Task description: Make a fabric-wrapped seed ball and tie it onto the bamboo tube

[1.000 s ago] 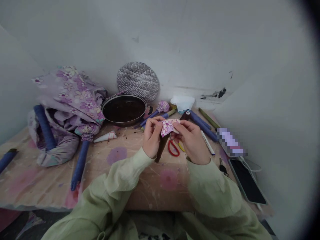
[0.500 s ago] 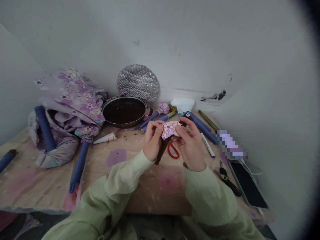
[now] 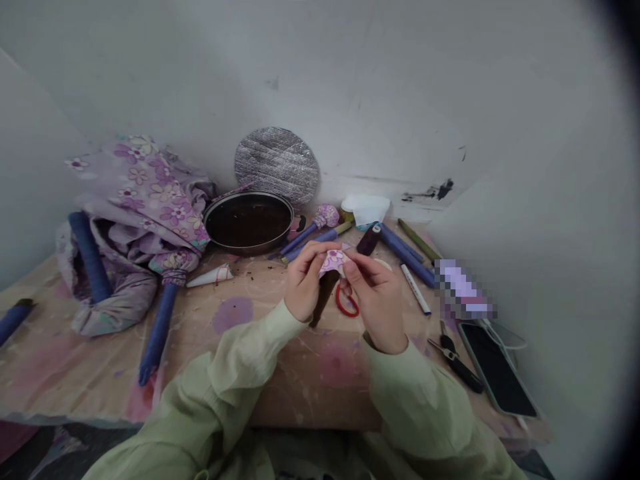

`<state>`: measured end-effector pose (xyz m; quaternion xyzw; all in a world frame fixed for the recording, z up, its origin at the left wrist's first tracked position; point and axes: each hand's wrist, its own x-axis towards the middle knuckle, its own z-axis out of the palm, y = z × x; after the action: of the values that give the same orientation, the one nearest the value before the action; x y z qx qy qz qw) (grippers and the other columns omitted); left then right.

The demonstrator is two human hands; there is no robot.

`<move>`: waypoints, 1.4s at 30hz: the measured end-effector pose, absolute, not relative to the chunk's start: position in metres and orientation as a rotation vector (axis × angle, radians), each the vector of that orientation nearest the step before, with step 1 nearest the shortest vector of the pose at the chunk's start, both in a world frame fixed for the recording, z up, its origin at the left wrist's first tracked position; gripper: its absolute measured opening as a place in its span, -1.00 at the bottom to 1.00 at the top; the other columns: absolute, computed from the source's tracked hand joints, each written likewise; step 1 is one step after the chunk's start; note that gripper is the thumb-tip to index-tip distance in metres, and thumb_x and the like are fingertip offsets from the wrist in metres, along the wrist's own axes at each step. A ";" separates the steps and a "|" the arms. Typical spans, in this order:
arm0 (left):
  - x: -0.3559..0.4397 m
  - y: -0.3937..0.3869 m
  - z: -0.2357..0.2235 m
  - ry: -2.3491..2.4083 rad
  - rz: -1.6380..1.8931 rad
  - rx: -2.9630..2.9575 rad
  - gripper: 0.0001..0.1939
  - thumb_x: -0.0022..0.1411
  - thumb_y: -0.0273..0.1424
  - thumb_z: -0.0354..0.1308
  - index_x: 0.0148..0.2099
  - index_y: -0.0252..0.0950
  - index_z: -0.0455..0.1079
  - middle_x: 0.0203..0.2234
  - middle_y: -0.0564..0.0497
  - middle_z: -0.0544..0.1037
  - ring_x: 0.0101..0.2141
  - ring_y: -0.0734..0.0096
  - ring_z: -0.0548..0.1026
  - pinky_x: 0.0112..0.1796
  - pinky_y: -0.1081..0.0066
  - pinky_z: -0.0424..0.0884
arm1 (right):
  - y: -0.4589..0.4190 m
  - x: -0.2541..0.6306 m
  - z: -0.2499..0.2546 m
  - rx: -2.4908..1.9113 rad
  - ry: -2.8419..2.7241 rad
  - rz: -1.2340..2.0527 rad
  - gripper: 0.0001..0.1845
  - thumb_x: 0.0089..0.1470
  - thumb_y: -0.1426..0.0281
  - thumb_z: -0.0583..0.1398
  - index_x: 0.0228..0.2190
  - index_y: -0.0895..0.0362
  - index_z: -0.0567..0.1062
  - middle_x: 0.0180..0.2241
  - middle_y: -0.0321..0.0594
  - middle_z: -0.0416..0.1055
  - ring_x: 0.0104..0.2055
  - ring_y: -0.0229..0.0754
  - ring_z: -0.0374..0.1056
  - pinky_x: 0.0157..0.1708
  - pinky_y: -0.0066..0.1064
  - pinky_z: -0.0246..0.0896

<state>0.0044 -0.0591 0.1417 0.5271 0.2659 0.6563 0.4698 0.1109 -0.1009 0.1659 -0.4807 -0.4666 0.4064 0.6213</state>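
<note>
Both of my hands meet above the middle of the table around a small piece of pink floral fabric (image 3: 333, 262). My left hand (image 3: 305, 283) pinches its left side with curled fingers. My right hand (image 3: 376, 295) pinches its right side, fingers closed over the cloth. The fabric is bunched small between my fingertips. Red-handled scissors (image 3: 347, 303) lie on the table just under my hands. A dark brown spool (image 3: 369, 239) stands just beyond my right hand.
A dark round pan (image 3: 249, 221) and a silver disc (image 3: 277, 165) sit at the back by the wall. Floral cloth (image 3: 140, 200) with blue rolls (image 3: 159, 330) is heaped on the left. Blue sticks (image 3: 400, 250), a white pen (image 3: 415, 289), pliers (image 3: 457, 363) and a phone (image 3: 497, 367) lie to the right.
The fabric piece has gone from spread out between my hands to bunched smaller, and my right fingers have closed further over it. My hands stay in nearly the same place.
</note>
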 end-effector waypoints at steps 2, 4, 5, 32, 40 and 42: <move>0.004 -0.059 0.141 0.647 1.609 1.277 -0.81 0.21 -0.34 0.09 -0.28 -0.22 0.53 -0.35 -0.01 0.49 -0.27 0.40 0.43 -0.17 0.40 0.29 | -0.103 0.111 0.168 -1.159 -1.092 0.912 -0.71 -0.07 0.23 0.27 -0.29 0.11 0.54 -0.57 -0.34 0.40 -0.61 -0.37 0.23 -0.56 -0.46 0.25; 0.004 -0.060 0.141 0.625 1.615 1.268 -0.80 0.20 -0.33 0.09 -0.31 -0.24 0.54 -0.36 -0.03 0.49 -0.28 0.37 0.43 -0.19 0.39 0.29 | -0.104 0.111 0.169 -1.186 -1.108 0.873 -0.71 -0.08 0.23 0.27 -0.29 0.11 0.55 -0.53 -0.31 0.44 -0.58 -0.35 0.27 -0.54 -0.44 0.29; 0.004 -0.060 0.141 0.600 1.614 1.262 -0.77 0.20 -0.30 0.07 -0.32 -0.25 0.54 -0.36 -0.04 0.49 -0.27 0.35 0.42 -0.20 0.37 0.30 | -0.105 0.110 0.169 -1.195 -1.113 0.850 -0.72 -0.08 0.24 0.27 -0.30 0.11 0.55 -0.51 -0.29 0.46 -0.57 -0.34 0.29 -0.53 -0.43 0.31; -0.016 -0.062 0.158 0.575 1.402 1.479 -0.75 0.23 -0.29 0.06 -0.25 -0.23 0.55 -0.31 -0.07 0.48 -0.22 0.32 0.41 -0.13 0.34 0.28 | -0.108 0.111 0.169 -1.198 -1.145 0.776 -0.78 -0.12 0.31 0.31 -0.34 0.09 0.59 -0.42 -0.26 0.53 -0.51 -0.28 0.37 -0.45 -0.36 0.36; -0.008 -0.069 0.146 0.534 1.509 1.381 -0.71 0.27 -0.27 0.00 -0.16 -0.22 0.53 -0.14 -0.10 0.41 -0.11 0.30 0.37 -0.04 0.31 0.26 | -0.112 0.106 0.160 -1.135 -1.302 0.495 -0.88 0.02 0.34 0.22 -0.41 0.03 0.60 -0.36 -0.26 0.37 -0.29 -0.24 0.31 -0.28 -0.35 0.26; -0.007 -0.070 0.145 0.488 1.517 1.368 -0.71 0.27 -0.28 0.00 -0.13 -0.22 0.52 -0.09 -0.11 0.42 -0.03 0.26 0.35 0.01 0.29 0.22 | -0.113 0.104 0.159 -1.123 -1.312 0.458 -0.84 0.07 0.34 0.19 -0.42 0.04 0.59 -0.35 -0.25 0.35 -0.26 -0.22 0.31 -0.23 -0.32 0.25</move>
<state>-0.0069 -0.0696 0.1452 0.5649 0.2018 0.6265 0.4976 0.1041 -0.1130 0.1593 -0.4897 -0.5722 0.1999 0.6268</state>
